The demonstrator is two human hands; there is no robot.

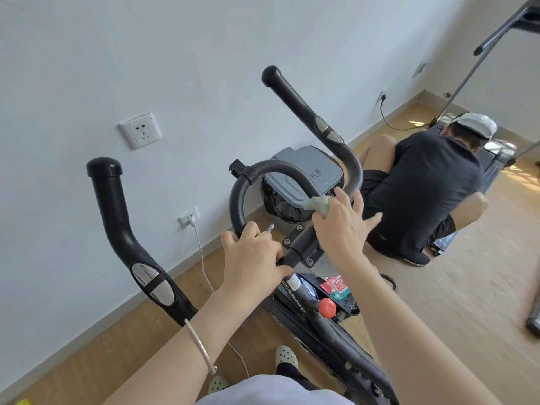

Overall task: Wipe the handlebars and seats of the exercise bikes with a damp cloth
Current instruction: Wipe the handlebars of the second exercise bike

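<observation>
**Cloth pressed on the handlebar loop, right side**

The pale green cloth (321, 205) sits bunched under my right hand (339, 226), pressed against the right side of the curved loop of the handlebars (238, 200), close to where the loop meets the bike's centre post. Most of the cloth is hidden beneath my palm; only a crumpled edge shows past my index finger on the far-left side of the hand. My right fingers (355, 204) are spread and laid fairly flat over the cloth, the thumb stuck out to the right, so I press rather than pinch.

My left hand (252, 255) is curled tight around the near-left foot of the same loop, fingers wrapped together round the bar, thumb tucked by the black clamp. A thin silver bangle (201, 346) rings my left wrist.

The two outer grips rise on either side, each with a shiny metal sensor pad: one near and left, one farther and right. Near me, below the post, the bike's holder (347, 302) carries a bottle with a red cap (326, 307) and a red packet.

Beyond the loop, a grey lidded bin (304, 176) with a black liner stands against the white wall (146, 68). To the right a person in a dark shirt and white cap (423, 182) crouches on the wooden floor (438, 287), back turned to me.
</observation>
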